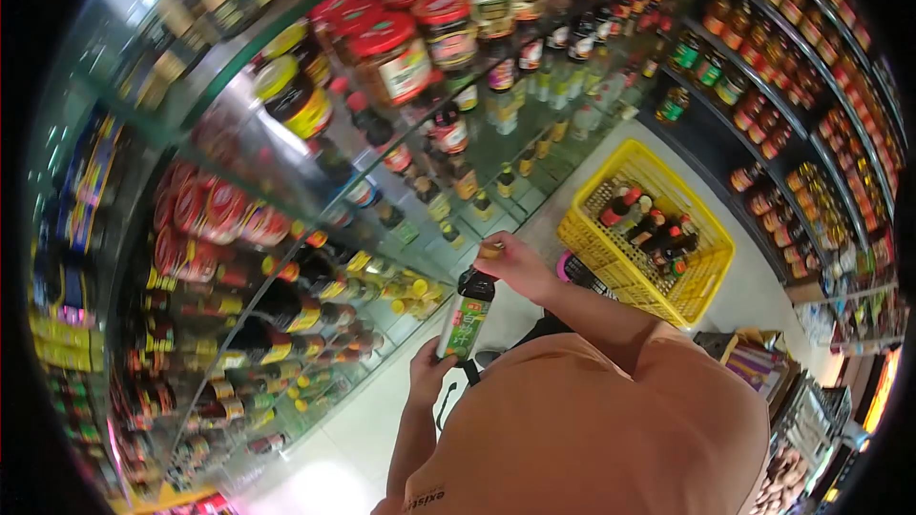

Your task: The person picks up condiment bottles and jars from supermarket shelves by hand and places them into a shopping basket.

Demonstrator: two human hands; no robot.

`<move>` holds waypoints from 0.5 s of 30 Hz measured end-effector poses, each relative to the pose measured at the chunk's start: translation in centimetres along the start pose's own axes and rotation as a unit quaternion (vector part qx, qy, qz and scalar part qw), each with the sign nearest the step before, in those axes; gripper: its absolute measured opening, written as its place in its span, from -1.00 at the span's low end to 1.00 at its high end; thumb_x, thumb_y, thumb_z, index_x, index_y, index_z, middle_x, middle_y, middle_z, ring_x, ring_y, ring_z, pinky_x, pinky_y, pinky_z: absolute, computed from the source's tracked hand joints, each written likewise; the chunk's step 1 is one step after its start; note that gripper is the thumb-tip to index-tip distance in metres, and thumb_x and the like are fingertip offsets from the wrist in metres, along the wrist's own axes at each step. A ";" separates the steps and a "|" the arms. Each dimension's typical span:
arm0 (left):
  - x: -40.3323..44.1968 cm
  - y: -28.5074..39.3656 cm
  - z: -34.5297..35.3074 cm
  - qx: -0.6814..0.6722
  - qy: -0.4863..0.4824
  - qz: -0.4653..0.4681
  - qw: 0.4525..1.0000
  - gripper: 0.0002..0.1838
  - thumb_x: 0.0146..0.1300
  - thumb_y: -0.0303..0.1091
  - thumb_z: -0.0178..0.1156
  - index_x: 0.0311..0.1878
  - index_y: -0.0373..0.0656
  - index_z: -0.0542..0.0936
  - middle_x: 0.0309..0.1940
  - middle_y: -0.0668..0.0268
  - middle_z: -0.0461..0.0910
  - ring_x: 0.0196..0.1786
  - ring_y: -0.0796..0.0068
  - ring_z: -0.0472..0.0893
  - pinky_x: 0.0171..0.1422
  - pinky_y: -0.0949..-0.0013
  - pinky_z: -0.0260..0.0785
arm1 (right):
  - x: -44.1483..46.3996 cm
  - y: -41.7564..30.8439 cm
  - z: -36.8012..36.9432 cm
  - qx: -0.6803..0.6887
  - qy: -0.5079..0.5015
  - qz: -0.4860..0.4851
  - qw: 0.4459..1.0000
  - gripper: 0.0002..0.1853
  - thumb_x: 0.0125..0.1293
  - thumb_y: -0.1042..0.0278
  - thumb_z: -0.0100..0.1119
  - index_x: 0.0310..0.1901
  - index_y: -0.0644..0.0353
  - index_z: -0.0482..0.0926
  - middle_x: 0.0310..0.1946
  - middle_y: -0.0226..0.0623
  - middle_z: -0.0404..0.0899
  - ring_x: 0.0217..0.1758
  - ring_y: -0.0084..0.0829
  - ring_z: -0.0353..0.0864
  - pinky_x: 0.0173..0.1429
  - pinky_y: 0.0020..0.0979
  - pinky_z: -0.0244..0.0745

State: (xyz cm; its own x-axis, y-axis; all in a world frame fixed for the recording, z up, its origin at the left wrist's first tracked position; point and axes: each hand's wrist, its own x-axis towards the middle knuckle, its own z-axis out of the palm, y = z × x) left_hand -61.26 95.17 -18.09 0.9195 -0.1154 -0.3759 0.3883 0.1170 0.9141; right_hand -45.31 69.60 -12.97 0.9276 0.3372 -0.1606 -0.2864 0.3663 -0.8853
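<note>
A dark sauce bottle (pixel 466 313) with a green and white label is tilted in front of my body. My left hand (pixel 427 372) grips it around its lower end. At the bottle's dark top, my right hand (pixel 515 267) is closed, with a small tan thing (pixel 490 251) showing at its fingers. What that tan thing is, and whether the fingers also touch the cap, I cannot tell. To the right of my right hand, a yellow plastic basket (pixel 584 229) on the floor holds several dark bottles (pixel 654 229) with red caps.
Glass shelves on the left carry red-lidded jars (pixel 393 52), yellow-lidded jars (pixel 291 95) and many sauce bottles. Dark shelves (pixel 706 133) at the right hold rows of bottles. A round dark object with a pink rim (pixel 575 272) sits beside the basket. Boxes (pixel 754 362) stand at lower right.
</note>
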 end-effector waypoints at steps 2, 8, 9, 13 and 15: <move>0.7 0.3 1.8 -0.011 0.026 0.010 1.000 -0.45 0.22 -0.65 0.34 0.30 -0.41 0.47 0.05 0.20 0.64 0.00 0.44 0.65 0.16 0.37 0.52 | -0.8 -0.3 -2.1 -0.126 0.047 -0.014 0.991 -0.65 0.40 0.25 0.33 0.08 0.19 0.44 -0.16 -0.34 0.61 -0.13 -0.53 0.63 -0.05 -0.40 0.59; 3.3 1.1 7.0 0.226 0.107 0.134 0.959 -0.33 0.03 -0.61 0.52 0.26 -0.38 0.50 0.01 0.17 0.65 0.04 0.45 0.66 0.11 0.36 0.56 | -3.0 -5.3 -10.1 -0.245 0.071 0.154 0.955 -0.57 0.40 0.05 0.31 0.04 0.21 0.44 -0.40 -0.32 0.57 -0.40 -0.47 0.64 -0.31 -0.36 0.60; 4.1 1.1 8.0 0.249 0.107 0.149 0.951 -0.30 -0.01 -0.58 0.55 0.26 -0.31 0.51 0.01 0.20 0.64 0.04 0.44 0.67 0.08 0.36 0.57 | -3.6 -6.0 -11.8 -0.235 0.045 0.153 0.959 -0.59 0.40 0.08 0.31 0.02 0.21 0.44 -0.43 -0.33 0.56 -0.42 -0.49 0.64 -0.33 -0.40 0.59; 7.9 0.0 12.1 0.106 0.013 0.094 0.990 -0.32 0.06 -0.64 0.48 0.30 -0.24 0.48 0.26 0.17 0.54 0.25 0.38 0.58 0.15 0.31 0.55 | -5.0 -11.3 -15.7 -0.212 0.044 0.080 0.973 -0.70 0.38 0.23 0.36 -0.07 0.21 0.48 -0.45 -0.34 0.56 -0.47 -0.52 0.63 -0.39 -0.48 0.56; 9.3 2.4 14.7 0.030 -0.028 0.062 0.997 -0.40 0.24 -0.71 0.28 0.34 -0.23 0.40 0.36 0.19 0.46 0.39 0.32 0.47 0.29 0.29 0.46 | -6.1 -15.0 -16.9 -0.207 0.065 0.037 0.975 -0.74 0.35 0.30 0.38 -0.10 0.21 0.50 -0.44 -0.32 0.56 -0.52 -0.49 0.61 -0.41 -0.45 0.55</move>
State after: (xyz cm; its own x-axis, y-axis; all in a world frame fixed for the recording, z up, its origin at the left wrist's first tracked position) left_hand -52.67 79.86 -17.13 0.9549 -0.1582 -0.2514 0.2654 0.0739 0.9613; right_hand -42.63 47.44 -6.08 0.9383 0.2266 -0.2611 -0.2576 -0.0455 -0.9652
